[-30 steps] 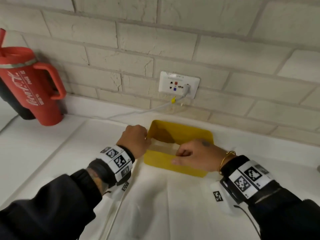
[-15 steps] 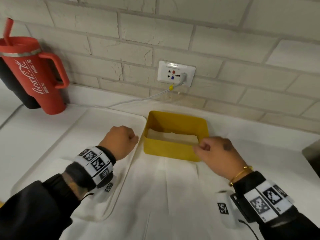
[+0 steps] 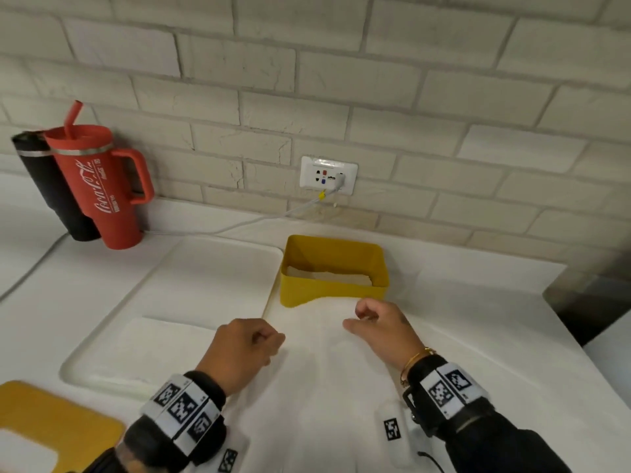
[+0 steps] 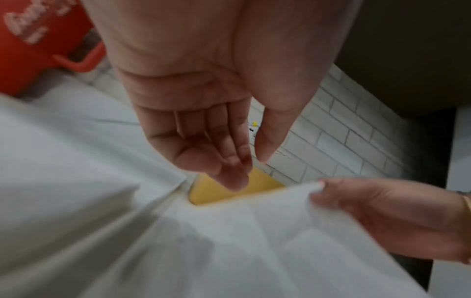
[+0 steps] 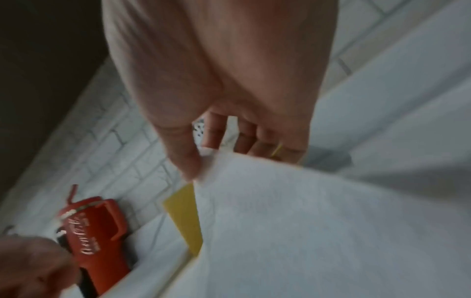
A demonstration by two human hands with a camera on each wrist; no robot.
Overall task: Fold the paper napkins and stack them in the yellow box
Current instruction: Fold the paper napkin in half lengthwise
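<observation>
Head view: our right hand (image 3: pixel 377 331) pinches the far edge of the unfolded napkin (image 3: pixel 324 387) near the yellow box (image 3: pixel 333 288) — left hand (image 3: pixel 244 353) loosely curled, empty. Next we fold it — both corners aligned.

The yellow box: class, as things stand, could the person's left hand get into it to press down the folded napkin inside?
Probably yes. The left hand is empty, and the yellow box stands open-topped just beyond it. Only the lifted edge of the unfolded napkin, pinched by the right hand, partly drapes the near wall.
</observation>
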